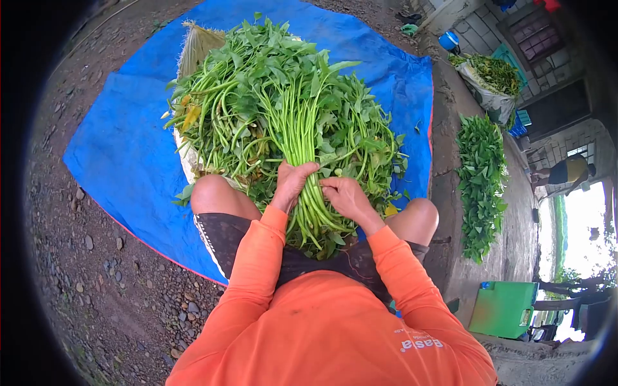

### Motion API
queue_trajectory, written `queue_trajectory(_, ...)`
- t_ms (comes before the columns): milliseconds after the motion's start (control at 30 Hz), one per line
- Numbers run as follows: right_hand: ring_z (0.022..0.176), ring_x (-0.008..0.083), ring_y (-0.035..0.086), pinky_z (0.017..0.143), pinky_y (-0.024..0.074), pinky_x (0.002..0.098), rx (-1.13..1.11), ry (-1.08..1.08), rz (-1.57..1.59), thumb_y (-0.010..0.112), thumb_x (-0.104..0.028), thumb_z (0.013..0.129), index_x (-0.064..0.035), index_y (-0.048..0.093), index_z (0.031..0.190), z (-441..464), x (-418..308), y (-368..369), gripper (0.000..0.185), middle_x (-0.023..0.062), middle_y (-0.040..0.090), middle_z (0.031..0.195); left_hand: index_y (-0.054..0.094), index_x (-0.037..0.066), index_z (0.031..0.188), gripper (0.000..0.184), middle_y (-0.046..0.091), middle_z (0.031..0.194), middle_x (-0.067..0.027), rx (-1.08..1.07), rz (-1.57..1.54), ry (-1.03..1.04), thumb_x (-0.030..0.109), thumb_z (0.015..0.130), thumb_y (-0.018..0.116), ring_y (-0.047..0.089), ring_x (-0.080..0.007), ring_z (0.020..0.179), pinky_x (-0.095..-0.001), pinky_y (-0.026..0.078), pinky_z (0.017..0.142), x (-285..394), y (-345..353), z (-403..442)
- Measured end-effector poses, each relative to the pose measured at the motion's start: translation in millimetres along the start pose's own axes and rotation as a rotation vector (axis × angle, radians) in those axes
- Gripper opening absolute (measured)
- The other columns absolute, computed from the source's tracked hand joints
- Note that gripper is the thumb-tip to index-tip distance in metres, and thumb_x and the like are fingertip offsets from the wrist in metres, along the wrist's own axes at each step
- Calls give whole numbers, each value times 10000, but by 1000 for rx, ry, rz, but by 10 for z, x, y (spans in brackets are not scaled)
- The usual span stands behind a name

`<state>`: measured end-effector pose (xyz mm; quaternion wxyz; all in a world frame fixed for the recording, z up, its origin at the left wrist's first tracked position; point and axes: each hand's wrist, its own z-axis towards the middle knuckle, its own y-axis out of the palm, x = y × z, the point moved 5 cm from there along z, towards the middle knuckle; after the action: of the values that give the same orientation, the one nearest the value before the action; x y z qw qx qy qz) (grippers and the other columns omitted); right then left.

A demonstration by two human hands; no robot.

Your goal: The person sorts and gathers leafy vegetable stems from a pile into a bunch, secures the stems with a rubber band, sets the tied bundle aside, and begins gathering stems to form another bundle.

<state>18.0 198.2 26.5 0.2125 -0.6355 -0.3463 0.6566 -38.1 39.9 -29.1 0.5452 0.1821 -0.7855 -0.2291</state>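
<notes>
My left hand (293, 183) is wrapped round a thick bundle of green leafy stems (299, 128), its thumb lying across them. To the right of it, my right hand (346, 196) has its fingers pinched together at the bundle's edge; what they grip is too small to make out. The stems' cut ends fan out below my hands, over my lap, and the leaves point away from me. Under and around the bundle lies a large heap of the same greens (225, 128), with some yellow leaves, on a pale sack (189, 154).
A blue tarp (122, 148) lies under the heap, with gravel (122, 289) at the left. On the right are a row of leafy bundles (481, 186), a filled sack (499, 101), a green box (504, 310) and a person bending (566, 172) farther off.
</notes>
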Motion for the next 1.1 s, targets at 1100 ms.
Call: queue_trajectory(1100, 886, 184, 744, 782, 589, 323, 577, -454, 438, 743, -78, 996, 45, 724, 1245, -683, -904, -1981, 278, 115, 748, 995, 577, 90, 1072, 225, 624, 832, -98, -578, 1945, 1328, 93, 866, 668, 675, -328, 803, -479, 524, 725, 1155, 2095, -656)
